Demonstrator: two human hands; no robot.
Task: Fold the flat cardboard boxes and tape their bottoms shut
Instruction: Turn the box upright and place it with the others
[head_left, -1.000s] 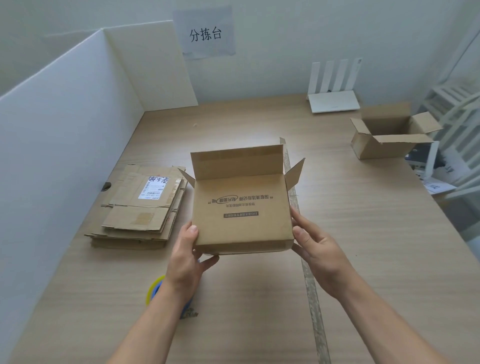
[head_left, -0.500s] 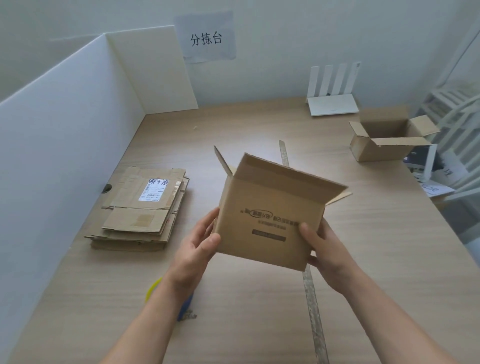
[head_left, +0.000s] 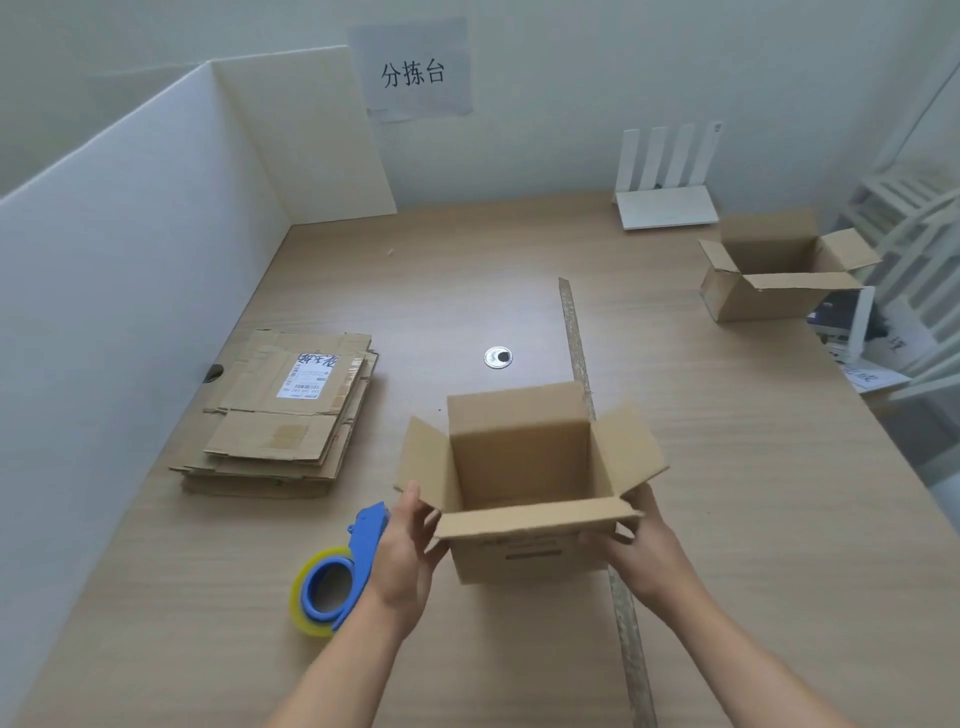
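Observation:
A small brown cardboard box (head_left: 524, 467) stands upright near the table's front, its opening up and its four top flaps spread outward. My left hand (head_left: 402, 551) holds its left side, thumb at the left flap. My right hand (head_left: 636, 551) grips the right front corner, fingers curled against the front wall. A blue tape dispenser (head_left: 337, 571) with a yellowish roll lies just left of my left hand. A stack of flat cardboard boxes (head_left: 283, 415) lies further left, a white label on top.
A second folded box (head_left: 774, 275) with open flaps sits at the table's far right. A white router (head_left: 667, 202) stands by the back wall. White partition boards (head_left: 119, 291) wall the left side. A round cable hole (head_left: 497, 357) and a table seam (head_left: 576, 338) lie behind the box.
The box was turned over from bottom-side-facing-me to upright with its opening up, and brought down toward the table. The tape dispenser, hidden under my left arm before, now shows.

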